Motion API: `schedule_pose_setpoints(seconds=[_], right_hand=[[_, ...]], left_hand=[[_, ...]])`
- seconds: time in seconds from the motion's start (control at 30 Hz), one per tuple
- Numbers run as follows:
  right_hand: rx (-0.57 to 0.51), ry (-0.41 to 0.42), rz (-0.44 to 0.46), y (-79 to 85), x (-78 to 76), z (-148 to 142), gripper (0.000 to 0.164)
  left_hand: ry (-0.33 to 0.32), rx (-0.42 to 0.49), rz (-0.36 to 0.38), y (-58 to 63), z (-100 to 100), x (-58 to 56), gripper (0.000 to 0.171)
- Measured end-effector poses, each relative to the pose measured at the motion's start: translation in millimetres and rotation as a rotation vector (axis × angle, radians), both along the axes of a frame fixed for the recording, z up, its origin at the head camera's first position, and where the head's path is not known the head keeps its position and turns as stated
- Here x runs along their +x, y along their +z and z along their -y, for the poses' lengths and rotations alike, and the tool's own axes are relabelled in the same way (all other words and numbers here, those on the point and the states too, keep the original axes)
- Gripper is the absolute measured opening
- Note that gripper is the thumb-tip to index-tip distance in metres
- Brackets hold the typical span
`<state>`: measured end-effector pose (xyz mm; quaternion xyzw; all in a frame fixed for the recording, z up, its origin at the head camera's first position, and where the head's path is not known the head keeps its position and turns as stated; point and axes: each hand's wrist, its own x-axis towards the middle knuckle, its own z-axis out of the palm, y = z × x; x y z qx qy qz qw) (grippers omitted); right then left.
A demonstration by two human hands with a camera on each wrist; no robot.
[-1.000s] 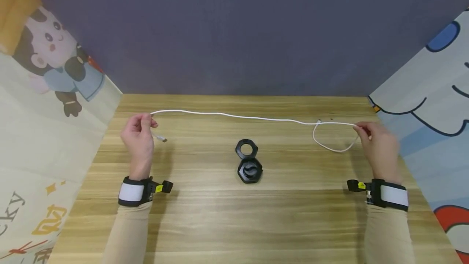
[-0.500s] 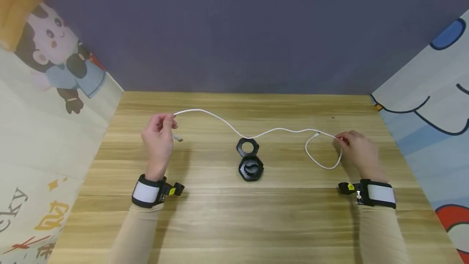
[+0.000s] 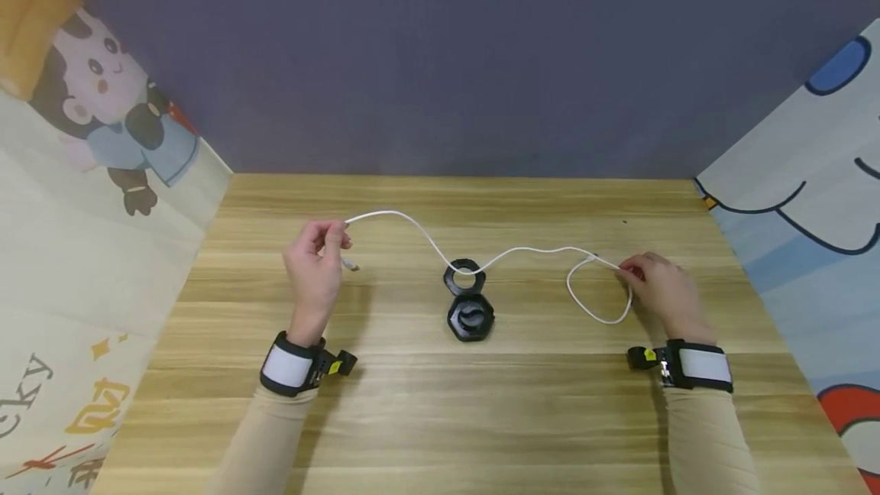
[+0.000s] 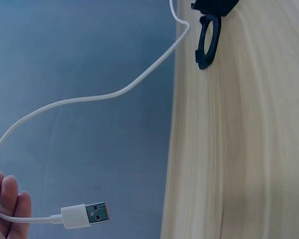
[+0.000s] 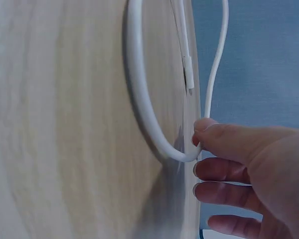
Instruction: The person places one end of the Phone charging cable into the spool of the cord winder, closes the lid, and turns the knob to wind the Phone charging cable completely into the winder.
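Observation:
A white USB cable (image 3: 536,249) runs between both hands, sagging in the middle over a black hexagonal ring (image 3: 451,282). My left hand (image 3: 316,262) pinches it near one end, held above the table. The USB-A plug (image 4: 83,215) dangles beside the left fingers in the left wrist view. My right hand (image 3: 663,289) pinches the cable farther along, low over the table. From there the rest curls in a loop on the wood, its small end connector (image 5: 189,72) showing in the right wrist view.
Joined to the ring is a black hexagonal piece (image 3: 470,318) with a curved raised mark, mid-table. The wooden table (image 3: 440,418) meets a dark blue-grey panel (image 3: 440,59) at the back. Printed cartoon panels stand at both sides.
Both hands have come inward toward each other, the right also nearer the body. The cable, almost straight before, now sags across the black ring, and its loop has shifted left.

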<state>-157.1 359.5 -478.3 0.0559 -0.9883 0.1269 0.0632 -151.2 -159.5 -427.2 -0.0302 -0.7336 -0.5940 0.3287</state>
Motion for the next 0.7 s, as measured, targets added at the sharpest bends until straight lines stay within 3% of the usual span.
schedule_pose_setpoints(seconds=[0.33,0.7], right_hand=[[-0.037,-0.051,0.122,-7.4,-3.1,4.5,0.017],[-0.065,-0.069,0.139,-7.7,-0.8,6.9,0.018]], left_hand=[[-0.039,-0.049,-0.075,-0.9,-16.5,0.8,0.011],[-0.027,-0.039,-0.074,-2.8,-19.4,0.4,0.009]])
